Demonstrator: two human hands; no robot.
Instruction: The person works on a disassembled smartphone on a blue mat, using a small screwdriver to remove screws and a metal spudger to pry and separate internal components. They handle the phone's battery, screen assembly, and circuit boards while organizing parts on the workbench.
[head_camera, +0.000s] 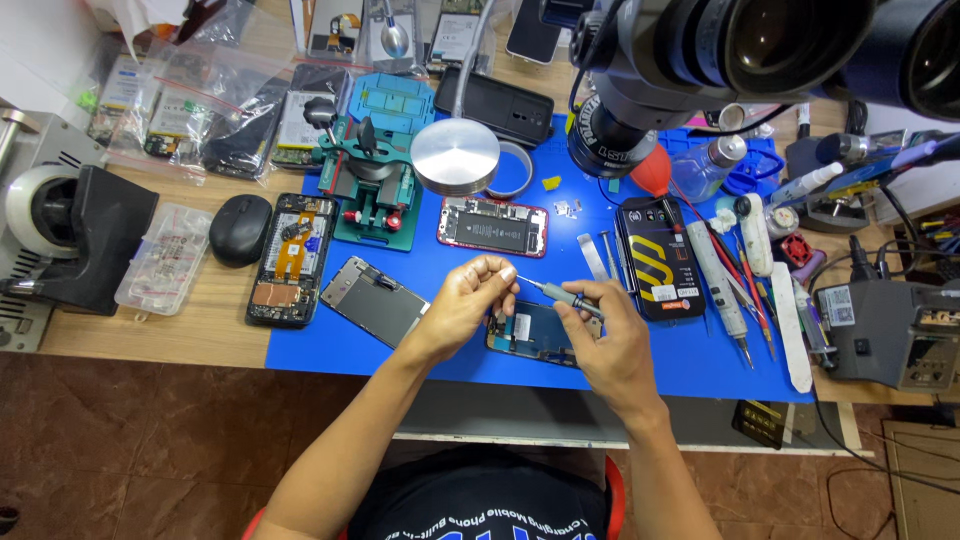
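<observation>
Head view, placed against the blue mat (330, 350) on the tabletop (180, 330): opened phone (530, 333) near the mat's front edge, under both hands; right hand (612, 345) closed around a slim screwdriver (562, 293), tip pointing left; left hand (468, 298) with fingertips pinched together at that tip, whether holding anything too small to tell; red-framed opened phone (493, 226) farther back on the mat; grey screen panel (375, 300) at the mat's left part; black mouse (240, 229) off the mat, left; green clamp jig (372, 190) at the mat's back-left corner.
</observation>
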